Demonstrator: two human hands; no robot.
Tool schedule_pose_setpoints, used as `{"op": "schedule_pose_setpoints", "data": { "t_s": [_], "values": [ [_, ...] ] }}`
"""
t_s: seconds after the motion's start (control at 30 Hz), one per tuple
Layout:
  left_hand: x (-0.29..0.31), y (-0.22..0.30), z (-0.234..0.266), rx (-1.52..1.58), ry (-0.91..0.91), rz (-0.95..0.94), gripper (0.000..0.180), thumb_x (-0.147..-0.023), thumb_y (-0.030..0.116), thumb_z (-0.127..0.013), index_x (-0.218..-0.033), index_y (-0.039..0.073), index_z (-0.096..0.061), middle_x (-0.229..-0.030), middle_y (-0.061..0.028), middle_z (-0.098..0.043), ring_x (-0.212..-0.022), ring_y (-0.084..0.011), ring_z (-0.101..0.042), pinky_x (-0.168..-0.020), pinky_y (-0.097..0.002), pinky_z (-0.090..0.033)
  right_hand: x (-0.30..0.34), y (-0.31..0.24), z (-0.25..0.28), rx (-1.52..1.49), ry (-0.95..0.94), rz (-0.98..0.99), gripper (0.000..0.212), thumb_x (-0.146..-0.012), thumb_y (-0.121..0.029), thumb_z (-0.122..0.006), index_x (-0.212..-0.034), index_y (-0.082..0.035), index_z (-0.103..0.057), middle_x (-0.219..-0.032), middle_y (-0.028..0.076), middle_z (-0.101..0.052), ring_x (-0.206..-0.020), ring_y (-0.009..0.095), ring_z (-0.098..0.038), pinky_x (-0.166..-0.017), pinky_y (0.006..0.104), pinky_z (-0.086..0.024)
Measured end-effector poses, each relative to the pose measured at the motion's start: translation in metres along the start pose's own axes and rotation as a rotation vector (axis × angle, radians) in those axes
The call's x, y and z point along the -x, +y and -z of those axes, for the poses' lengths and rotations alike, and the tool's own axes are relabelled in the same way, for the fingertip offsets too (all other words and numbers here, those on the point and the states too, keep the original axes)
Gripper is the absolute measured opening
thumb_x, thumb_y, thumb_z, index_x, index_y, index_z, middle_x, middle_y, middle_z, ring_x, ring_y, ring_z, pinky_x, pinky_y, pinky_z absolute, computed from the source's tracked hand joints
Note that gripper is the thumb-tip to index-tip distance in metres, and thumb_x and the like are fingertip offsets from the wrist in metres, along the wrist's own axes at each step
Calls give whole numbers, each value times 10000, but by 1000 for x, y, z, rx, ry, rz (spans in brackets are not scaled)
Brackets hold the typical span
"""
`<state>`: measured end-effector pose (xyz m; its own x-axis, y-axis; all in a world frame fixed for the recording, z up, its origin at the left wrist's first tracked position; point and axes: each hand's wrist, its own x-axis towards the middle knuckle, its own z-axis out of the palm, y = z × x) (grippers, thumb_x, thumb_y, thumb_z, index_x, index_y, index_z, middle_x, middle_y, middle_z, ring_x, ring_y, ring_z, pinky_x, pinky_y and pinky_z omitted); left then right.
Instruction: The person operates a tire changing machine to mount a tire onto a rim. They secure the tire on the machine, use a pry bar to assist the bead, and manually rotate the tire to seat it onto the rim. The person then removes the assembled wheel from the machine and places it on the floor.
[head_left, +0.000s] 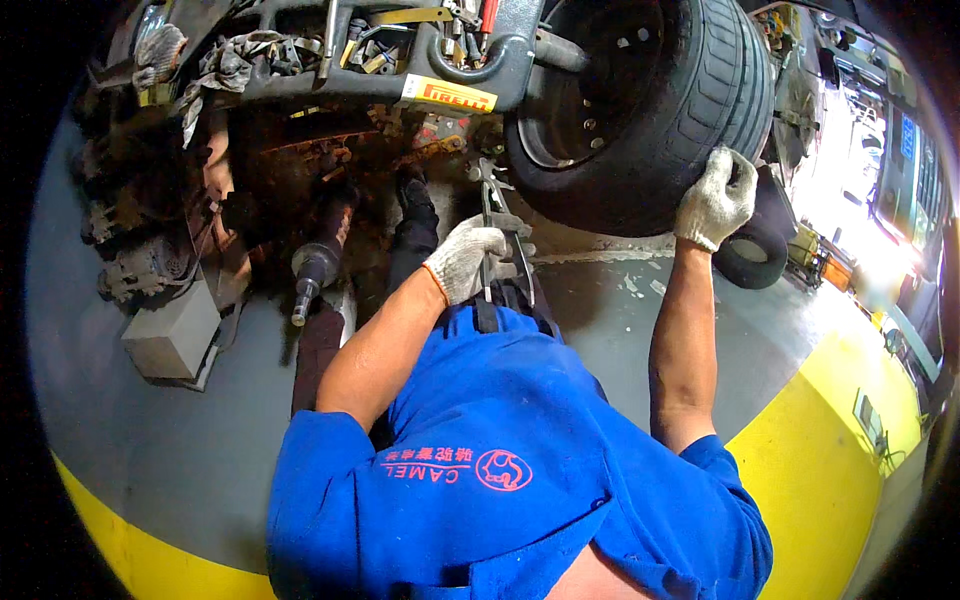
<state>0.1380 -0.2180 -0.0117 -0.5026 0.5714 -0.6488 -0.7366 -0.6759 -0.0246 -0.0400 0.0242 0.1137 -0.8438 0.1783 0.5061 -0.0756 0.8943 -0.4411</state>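
A large black tyre on a dark rim is mounted on a metal shaft of a wheel balancer. My left hand, in a white knit glove, is closed around a pair of metal pliers in front of my waist. The pliers' jaws point away from me, below the tyre's left side, and their handles stick out below my fist. My right hand, gloved too, has its fingers curled against the tyre's tread at the near right. Part of the right fingertips is hidden.
The balancer's black top tray holds small metal parts, tools and a dirty rag. Left stand a grey box and a metal shaft-like part. A small black wheel is at right. Yellow bands mark the grey floor.
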Motion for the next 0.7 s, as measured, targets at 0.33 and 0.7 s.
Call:
{"op": "schedule_pose_setpoints", "data": {
  "t_s": [0.33, 0.7],
  "values": [
    [-50, 19, 26, 127, -315, 47, 551, -870, 127, -686, -1382, -31, -561, -1387, -189, -614, -1237, -388, -635, -1046, -618, -533, 68, 32, 9, 199, -81, 124, 249, -908, -65, -674, -696, -23, -550, -590, 161, -482, -493, 309, -449, -509, 401, -419],
    [-111, 74, 47, -638, -109, 342, 350, -862, -57, -638, -1209, -16, -657, -1039, -177, -741, -893, -246, -732, -762, -364, -627, 79, 28, 3, 189, -53, 53, 300, -957, -65, -629, -690, -19, -502, -585, 81, -447, -536, 163, -396, -510, 344, -380]
  ]
}}
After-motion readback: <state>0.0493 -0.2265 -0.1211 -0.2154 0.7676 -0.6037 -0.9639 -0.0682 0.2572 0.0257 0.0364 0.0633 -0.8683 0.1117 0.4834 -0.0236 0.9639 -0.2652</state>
